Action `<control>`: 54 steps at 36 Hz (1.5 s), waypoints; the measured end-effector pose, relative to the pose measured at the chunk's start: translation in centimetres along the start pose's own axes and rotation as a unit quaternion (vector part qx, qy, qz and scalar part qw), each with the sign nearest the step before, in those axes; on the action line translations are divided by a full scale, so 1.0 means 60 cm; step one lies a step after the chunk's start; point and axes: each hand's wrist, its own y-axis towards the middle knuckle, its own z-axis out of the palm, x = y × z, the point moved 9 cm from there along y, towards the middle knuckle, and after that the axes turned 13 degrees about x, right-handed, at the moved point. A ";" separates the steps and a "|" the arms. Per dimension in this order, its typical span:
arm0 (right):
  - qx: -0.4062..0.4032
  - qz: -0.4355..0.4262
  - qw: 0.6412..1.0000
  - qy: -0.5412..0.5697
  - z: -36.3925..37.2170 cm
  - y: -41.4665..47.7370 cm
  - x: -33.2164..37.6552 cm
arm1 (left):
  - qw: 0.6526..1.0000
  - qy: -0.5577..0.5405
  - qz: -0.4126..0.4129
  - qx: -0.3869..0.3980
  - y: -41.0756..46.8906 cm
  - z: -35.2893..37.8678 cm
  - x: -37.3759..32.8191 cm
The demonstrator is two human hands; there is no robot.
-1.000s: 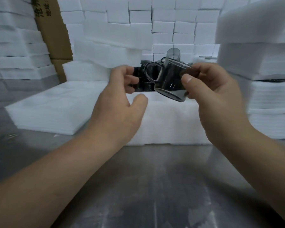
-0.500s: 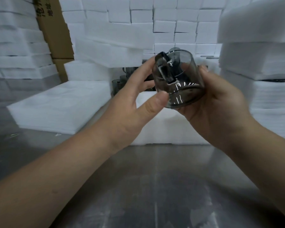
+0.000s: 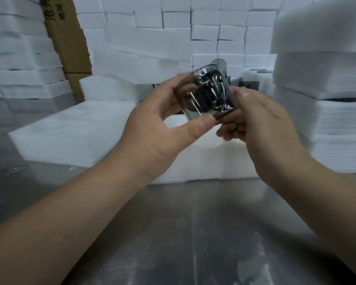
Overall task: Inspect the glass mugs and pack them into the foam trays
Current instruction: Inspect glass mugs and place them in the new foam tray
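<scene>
A smoky grey glass mug (image 3: 206,93) is held up in front of me, tilted on its side above the white foam tray (image 3: 206,159). My left hand (image 3: 158,128) grips it with the thumb under its lower edge and the fingers behind its left wall. My right hand (image 3: 263,124) holds its right side, thumb on top and fingers curled beneath. More dark glass mugs (image 3: 220,63) stand behind the held one, mostly hidden by it.
A flat stack of foam sheets (image 3: 70,132) lies at the left. Tall foam piles (image 3: 327,89) rise at the right, foam blocks (image 3: 203,23) wall the back, and a cardboard box (image 3: 66,38) stands back left. A steel table (image 3: 193,233) spreads below my arms.
The mug has been turned in both hands: first held by the right hand alone, then the left hand took hold too. Its handle, which faced me, is no longer visible.
</scene>
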 end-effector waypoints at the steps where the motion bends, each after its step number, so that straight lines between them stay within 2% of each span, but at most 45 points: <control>1: -0.012 -0.014 0.999 -0.045 -0.005 -0.003 0.007 | 1.000 0.004 -0.002 -0.027 0.000 -0.010 0.001; 6: -0.009 -0.018 0.969 -0.246 -0.006 -0.008 0.020 | 0.991 0.061 -0.011 -0.114 0.005 -0.065 0.011; 9: 0.046 0.036 0.925 -0.376 0.014 -0.005 0.004 | 0.985 0.098 -0.042 -0.135 0.011 -0.098 0.024; 13: 0.123 0.075 0.870 -0.471 0.038 -0.004 -0.020 | 0.965 0.185 -0.126 -0.139 0.021 -0.143 0.053; 18: 0.140 0.081 0.860 -0.484 0.041 -0.005 -0.029 | 0.932 0.270 -0.223 -0.089 0.053 -0.164 0.083; 24: 0.145 0.086 0.857 -0.486 0.041 -0.006 -0.033 | 0.888 0.332 -0.313 0.052 0.084 -0.126 0.121; 31: 0.160 0.087 0.851 -0.493 0.045 -0.006 -0.037 | 0.881 0.331 -0.318 0.118 0.105 -0.107 0.147; 35: 0.163 0.086 0.848 -0.497 0.047 -0.006 -0.038 | 0.891 0.311 -0.292 0.157 0.102 -0.090 0.156; 41: 0.166 0.091 0.844 -0.501 0.049 -0.005 -0.040 | 0.900 0.271 -0.301 0.160 0.095 -0.086 0.162; 54: 0.160 0.088 0.844 -0.505 0.050 -0.005 -0.039 | 0.867 0.310 -0.331 0.208 0.086 -0.083 0.170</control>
